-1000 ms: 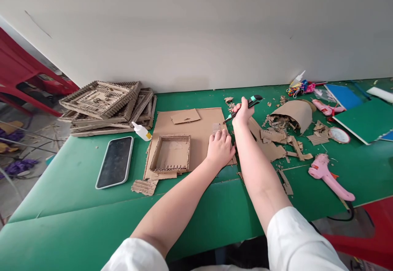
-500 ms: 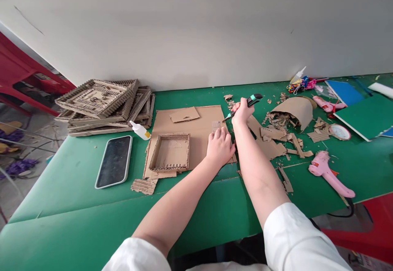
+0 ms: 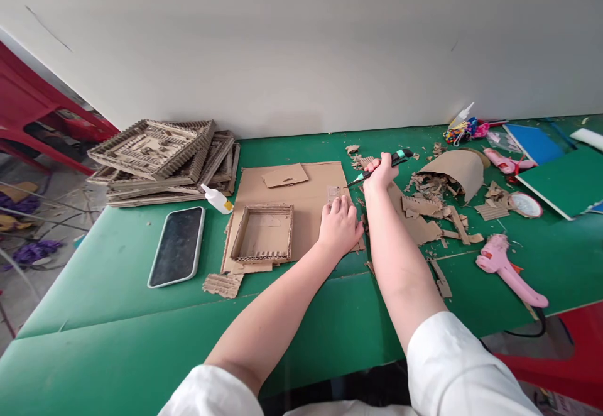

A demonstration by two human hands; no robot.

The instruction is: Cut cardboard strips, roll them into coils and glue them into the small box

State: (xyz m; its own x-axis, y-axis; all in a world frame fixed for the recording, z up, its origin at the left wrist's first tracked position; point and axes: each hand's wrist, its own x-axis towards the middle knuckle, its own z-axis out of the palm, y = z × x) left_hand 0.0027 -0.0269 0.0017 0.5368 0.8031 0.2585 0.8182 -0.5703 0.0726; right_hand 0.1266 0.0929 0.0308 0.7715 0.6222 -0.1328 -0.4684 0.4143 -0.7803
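Cutting along the right edge of the cardboard sheet (image 3: 301, 205) goes well only if the sheet cannot slide, so the left hand (image 3: 340, 227) should press flat, fingers spread, on the sheet's near right corner. The right hand (image 3: 380, 173) is closed around the utility knife (image 3: 381, 166), blade tip touching the sheet's far right edge. I would pull slowly, keeping the left fingers off the blade's line. A cardboard frame (image 3: 262, 235) lies on the sheet's left part; cardboard scraps (image 3: 426, 205) lie right of the sheet on the green desk (image 3: 117, 315).

Head camera looks forward and down (close) at green table (image 3: 117, 315)
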